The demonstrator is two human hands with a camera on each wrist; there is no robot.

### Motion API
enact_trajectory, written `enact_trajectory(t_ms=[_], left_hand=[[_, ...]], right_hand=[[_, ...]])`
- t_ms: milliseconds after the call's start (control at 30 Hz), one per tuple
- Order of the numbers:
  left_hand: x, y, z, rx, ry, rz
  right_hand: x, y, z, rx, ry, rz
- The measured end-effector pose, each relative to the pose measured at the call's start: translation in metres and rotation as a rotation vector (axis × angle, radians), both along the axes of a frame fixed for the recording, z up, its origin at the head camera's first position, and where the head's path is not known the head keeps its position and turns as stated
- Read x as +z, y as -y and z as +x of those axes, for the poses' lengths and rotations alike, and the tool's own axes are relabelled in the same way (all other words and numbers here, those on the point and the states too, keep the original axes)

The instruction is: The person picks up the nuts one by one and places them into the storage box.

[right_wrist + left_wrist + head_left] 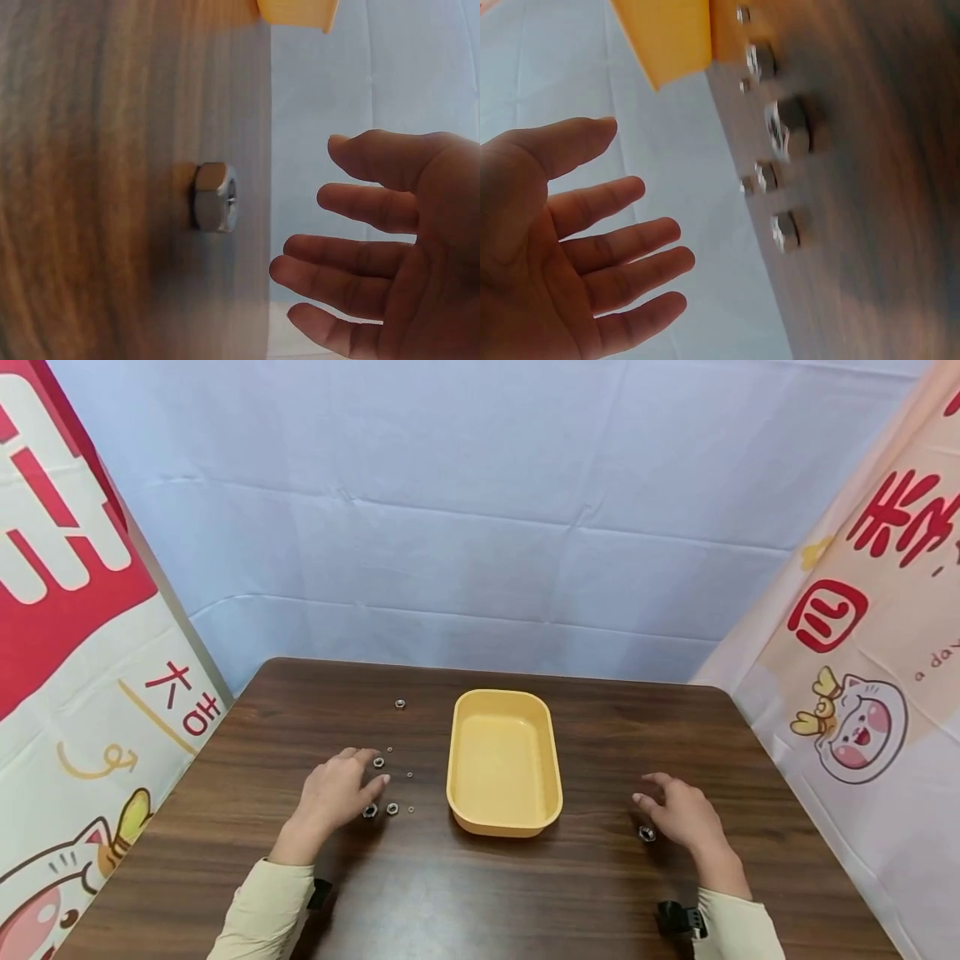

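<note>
My left hand [334, 791] is held over the left part of the table, fingers spread and relaxed, holding nothing. Close by its fingertips lie several metal hex nuts of differing sizes, among them a large nut [787, 129], a medium nut [393, 808] and a tiny nut [411, 809]. Farther back sits another nut [400, 703]. On the right, my right hand [681, 812] hovers with loosely extended fingers and an empty palm. A single large hex nut [216, 197] lies flat on the table just left of that hand.
A yellow rectangular tub [506, 827] with rounded corners stands between the hands, its inside bare. The dark wooden table [465, 902] ends at a pale cloth backdrop [480, 527]. Printed banners [847, 693] hang at both sides.
</note>
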State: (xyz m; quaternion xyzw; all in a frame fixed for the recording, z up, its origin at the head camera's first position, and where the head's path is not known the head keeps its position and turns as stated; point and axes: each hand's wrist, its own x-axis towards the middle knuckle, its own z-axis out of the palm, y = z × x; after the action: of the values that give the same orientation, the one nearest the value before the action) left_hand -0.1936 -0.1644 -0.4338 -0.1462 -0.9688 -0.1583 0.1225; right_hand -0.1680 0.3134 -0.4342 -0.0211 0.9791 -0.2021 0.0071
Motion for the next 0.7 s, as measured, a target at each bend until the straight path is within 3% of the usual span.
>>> enact_trajectory(t_ms=[133,267,467,700], left_hand=[[-0.001,-0.009,0.002,-0.004,0.066,0.049],[-0.004,-0.015,0.002,-0.064,0.095,0.112],[-0.009,-0.02,0.0,-0.183,0.073,0.193],[-0.015,-0.028,-0.003,-0.199,0.084,0.308]], right_hand=[[-0.004,-0.005,0.0,-0.013,0.004,-0.063],[-0.006,-0.011,-0.001,-0.063,0.043,-0.107],[-0.005,-0.019,0.0,-0.109,0.154,-0.163],[-0.007,-0.027,0.001,-0.108,0.245,-0.294]])
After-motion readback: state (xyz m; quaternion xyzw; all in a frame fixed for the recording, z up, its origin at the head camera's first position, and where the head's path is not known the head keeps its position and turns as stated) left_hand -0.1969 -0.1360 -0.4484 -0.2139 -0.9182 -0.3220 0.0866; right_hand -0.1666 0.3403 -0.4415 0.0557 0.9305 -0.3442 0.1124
